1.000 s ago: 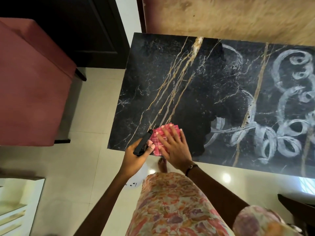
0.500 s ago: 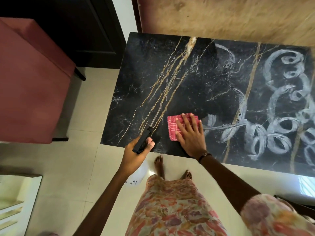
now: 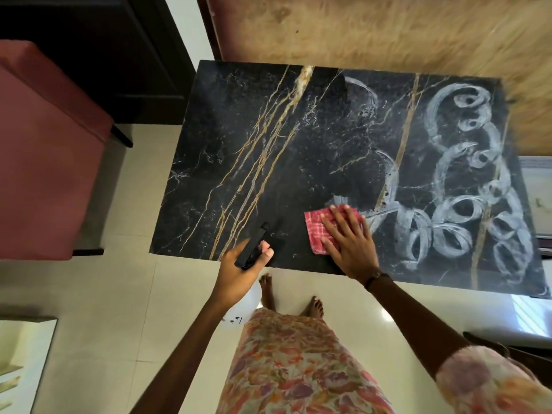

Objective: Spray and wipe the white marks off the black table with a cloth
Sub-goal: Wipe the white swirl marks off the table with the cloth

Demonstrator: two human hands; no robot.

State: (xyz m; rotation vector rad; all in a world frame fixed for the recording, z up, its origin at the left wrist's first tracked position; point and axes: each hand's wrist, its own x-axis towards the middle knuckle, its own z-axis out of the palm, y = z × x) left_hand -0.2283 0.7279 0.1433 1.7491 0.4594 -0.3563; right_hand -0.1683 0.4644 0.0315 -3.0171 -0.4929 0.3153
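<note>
Right hand [image 3: 348,243], flat and spread, presses cloth [image 3: 316,230] on desk [image 3: 239,150] at the edge of the white marks [image 3: 466,201], placed to wipe them; left hand [image 3: 239,268], closed round spray bottle [image 3: 249,282], holds it off the near edge, kept ready.

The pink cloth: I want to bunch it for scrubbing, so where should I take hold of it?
Take the pink cloth at its bare left edge, coming from the left: it lies flat on the black table and the right hand covers its right part.
</note>
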